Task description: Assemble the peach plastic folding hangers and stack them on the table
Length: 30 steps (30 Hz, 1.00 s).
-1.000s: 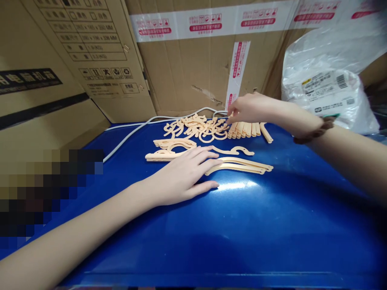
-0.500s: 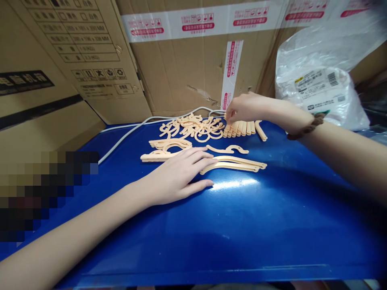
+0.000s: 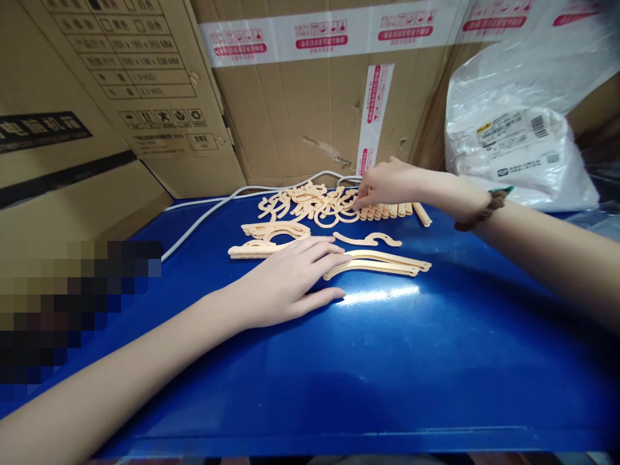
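My left hand (image 3: pixel 295 278) lies flat on the blue table, fingers stretched out. Its fingertips rest over the near ends of two cream curved hanger arms (image 3: pixel 382 266), and it partly covers a small stack of cream hanger pieces (image 3: pixel 249 250). A single cream hanger hook piece (image 3: pixel 371 240) lies just beyond those fingers. Further back, my right hand (image 3: pixel 385 184) is bent down with its fingers drawn together at the right edge of a heap of cream hooks (image 3: pixel 310 200). What its fingertips pinch is hidden. Below its palm runs a row of cream hanger arms (image 3: pixel 387 212).
Cardboard boxes (image 3: pixel 290 110) stand along the back and left of the blue table (image 3: pixel 387 374). A white cable (image 3: pixel 203 223) runs behind the heap. At the right back sits a white plastic bag (image 3: pixel 523 148) with a label.
My right hand has shifted left and slightly down, from above the row of hanger arms to the edge of the hook heap. The left hand keeps its place on the pieces.
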Motion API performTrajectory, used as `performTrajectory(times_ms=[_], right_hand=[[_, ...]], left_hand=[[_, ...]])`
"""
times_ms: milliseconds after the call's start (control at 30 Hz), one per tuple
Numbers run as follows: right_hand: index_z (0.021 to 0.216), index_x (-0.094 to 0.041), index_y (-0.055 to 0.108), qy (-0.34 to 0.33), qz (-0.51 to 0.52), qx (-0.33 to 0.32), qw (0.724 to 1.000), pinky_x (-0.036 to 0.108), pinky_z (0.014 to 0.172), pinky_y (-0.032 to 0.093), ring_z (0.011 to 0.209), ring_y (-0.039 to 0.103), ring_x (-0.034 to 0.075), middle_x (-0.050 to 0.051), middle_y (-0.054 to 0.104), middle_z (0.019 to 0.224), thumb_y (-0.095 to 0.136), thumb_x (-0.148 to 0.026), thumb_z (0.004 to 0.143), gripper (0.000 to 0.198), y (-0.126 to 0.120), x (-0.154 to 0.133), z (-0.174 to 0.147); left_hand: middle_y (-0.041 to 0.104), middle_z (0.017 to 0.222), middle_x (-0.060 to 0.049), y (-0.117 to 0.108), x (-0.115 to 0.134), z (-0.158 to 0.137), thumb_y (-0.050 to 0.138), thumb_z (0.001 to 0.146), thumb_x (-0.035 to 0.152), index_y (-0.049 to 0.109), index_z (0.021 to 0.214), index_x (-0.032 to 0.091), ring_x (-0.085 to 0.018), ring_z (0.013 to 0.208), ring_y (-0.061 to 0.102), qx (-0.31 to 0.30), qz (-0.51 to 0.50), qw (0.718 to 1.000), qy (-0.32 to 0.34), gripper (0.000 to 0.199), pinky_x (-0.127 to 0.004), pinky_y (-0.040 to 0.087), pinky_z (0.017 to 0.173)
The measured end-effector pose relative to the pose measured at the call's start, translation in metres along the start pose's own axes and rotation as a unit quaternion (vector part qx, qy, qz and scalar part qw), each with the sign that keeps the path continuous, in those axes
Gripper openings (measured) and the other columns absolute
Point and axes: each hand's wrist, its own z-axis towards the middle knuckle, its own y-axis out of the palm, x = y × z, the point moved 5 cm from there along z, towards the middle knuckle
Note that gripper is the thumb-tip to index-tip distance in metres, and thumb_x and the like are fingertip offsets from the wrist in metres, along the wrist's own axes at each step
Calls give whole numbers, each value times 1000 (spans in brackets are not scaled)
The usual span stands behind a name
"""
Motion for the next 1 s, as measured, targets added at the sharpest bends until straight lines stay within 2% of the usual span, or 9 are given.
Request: performTrajectory(times_ms=[100,133,367,567,767,1000], right_hand=[[67,-22,75,-21,-73,-81,994,41,76,44,68,63,22,6,71,65,66,-39,80,23,7,-11,-2],[67,-21,74,-23,-83,-87,993,41,76,44,68,63,22,7,71,66,64,-37,82,25,7,-14,-3],[70,-19,74,-23,-90,-69,993,42,78,43,72,64,25,8,72,71,61,-37,83,26,3,-22,-6],[88,-18,75,-32,-82,16,996,44,89,38,90,64,28,8,74,87,70,-40,78,24,0,-20,-3],[93,-20,76,-62,-135,-20,989,42,92,34,97,63,25,5,73,95,59,-30,87,21,8,-29,-5],[96,-15,73,-90,-176,-46,979,39,86,33,98,60,25,10,70,100,47,-22,90,28,8,-36,-6]], left_hand=[[53,137,-11,0,0,0,42,99,43,46,138,19,-26,130,44,0,6,1000,2,46,-44,35,111],[53,137,-11,0,0,0,41,99,43,46,137,19,-26,130,44,0,8,1000,2,46,-44,35,111],[52,137,-11,1,-1,1,41,99,44,46,137,18,-26,130,44,-1,11,1000,3,46,-42,35,111],[52,137,-11,1,-1,0,42,99,43,47,137,18,-26,129,44,-3,4,1000,2,46,-43,35,110],[52,137,-12,1,-1,0,42,99,43,47,137,17,-26,128,45,-3,10,1000,3,46,-43,36,110],[53,136,-12,1,0,0,43,99,42,47,137,17,-26,127,46,2,9,1000,4,46,-44,37,109]])
